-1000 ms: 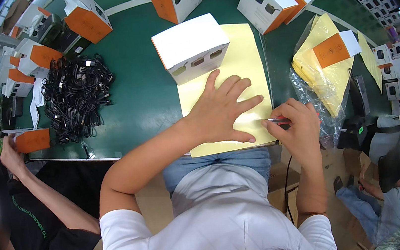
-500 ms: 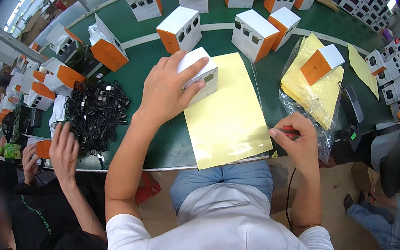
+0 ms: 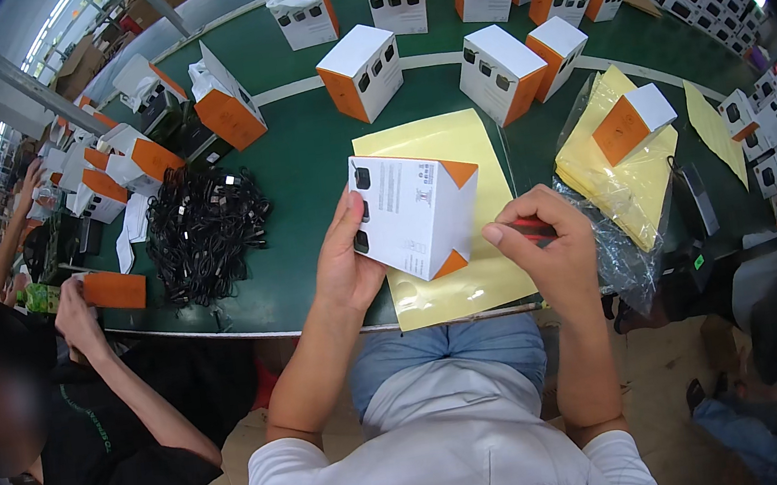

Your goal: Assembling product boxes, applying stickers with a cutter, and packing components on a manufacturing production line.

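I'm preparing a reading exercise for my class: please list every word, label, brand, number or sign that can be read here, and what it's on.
White box in the left hand: small print and symbols, too small to read.
Black shirt at left: green lettering, not copied here.
Orange box on the yellow sheets: dark marks, too small to read.
No quotes: I don't copy printed words.

Tilted white box [image 3: 402, 210] with orange corners
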`<action>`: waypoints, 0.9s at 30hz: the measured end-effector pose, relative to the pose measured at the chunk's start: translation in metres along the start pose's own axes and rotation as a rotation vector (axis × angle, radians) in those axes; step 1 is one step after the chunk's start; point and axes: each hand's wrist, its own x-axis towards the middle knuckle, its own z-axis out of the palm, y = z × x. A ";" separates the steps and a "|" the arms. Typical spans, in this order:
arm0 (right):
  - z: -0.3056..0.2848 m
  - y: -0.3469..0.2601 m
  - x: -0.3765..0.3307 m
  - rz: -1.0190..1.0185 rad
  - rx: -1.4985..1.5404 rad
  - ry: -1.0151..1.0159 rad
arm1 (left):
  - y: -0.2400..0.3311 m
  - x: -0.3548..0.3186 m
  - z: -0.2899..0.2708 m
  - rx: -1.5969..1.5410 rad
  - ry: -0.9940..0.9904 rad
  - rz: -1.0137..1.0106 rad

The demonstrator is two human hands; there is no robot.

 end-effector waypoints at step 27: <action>-0.010 0.051 0.005 0.256 0.060 0.030 | 0.044 -0.001 0.004 0.639 0.151 0.502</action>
